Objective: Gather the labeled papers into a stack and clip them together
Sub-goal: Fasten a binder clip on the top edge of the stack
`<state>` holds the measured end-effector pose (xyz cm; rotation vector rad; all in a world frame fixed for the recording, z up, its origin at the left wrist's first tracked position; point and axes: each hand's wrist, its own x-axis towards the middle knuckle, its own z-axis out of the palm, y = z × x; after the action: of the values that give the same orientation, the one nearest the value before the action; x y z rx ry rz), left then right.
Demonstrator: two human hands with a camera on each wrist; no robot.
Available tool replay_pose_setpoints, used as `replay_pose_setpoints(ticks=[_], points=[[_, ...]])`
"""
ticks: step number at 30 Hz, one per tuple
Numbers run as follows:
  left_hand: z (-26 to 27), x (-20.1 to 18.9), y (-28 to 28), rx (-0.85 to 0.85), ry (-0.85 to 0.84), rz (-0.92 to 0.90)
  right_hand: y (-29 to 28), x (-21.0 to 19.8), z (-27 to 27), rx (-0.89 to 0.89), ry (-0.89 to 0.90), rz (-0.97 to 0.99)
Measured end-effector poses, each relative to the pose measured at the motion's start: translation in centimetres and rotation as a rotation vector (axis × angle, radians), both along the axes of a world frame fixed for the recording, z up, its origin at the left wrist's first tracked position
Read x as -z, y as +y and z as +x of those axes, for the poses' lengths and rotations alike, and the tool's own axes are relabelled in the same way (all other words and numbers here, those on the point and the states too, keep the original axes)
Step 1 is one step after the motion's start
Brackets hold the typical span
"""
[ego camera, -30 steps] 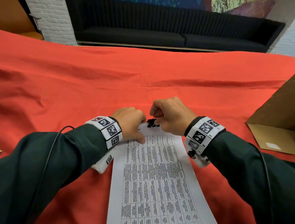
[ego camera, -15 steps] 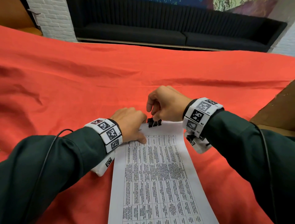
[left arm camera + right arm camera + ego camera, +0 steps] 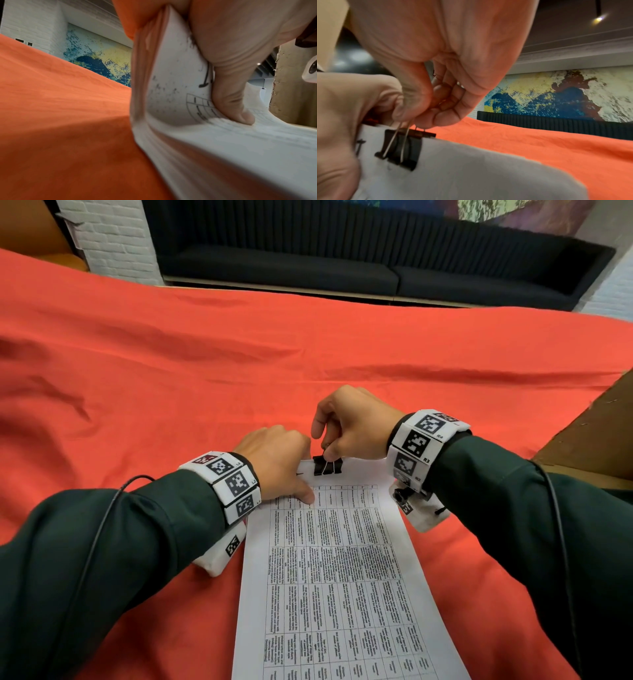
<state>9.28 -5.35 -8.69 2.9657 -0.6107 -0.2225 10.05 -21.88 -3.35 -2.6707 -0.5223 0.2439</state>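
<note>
Pinching the paper stack [image 3: 342, 570] on the red cloth [image 3: 171, 371], the left hand [image 3: 277, 460] grips its far corner.
Just right of it, the right hand [image 3: 352, 426] pinches the binder clip's [image 3: 327, 465] wire handles; letting them snap could skew the sheets.

Looks like an office lounge: long dark sofa [image 3: 359, 272] along the wall, abstract mural [image 3: 556, 94] above it, white brick wall [image 3: 113, 237], tabletop under red cloth [image 3: 239, 354], cardboard box [image 3: 596, 433].
</note>
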Motion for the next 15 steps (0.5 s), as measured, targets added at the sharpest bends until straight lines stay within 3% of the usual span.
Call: replay_pose_setpoints(ticks=[10,15], points=[[0.5,-0.4,0.1,0.008,0.056,-0.074,-0.5,0.9,1.6,-0.028,0.132,0.035],[1.2,0.3,1.6,-0.101,0.136,-0.325,-1.5,2.2,2.1,-0.031,0.133,0.009]])
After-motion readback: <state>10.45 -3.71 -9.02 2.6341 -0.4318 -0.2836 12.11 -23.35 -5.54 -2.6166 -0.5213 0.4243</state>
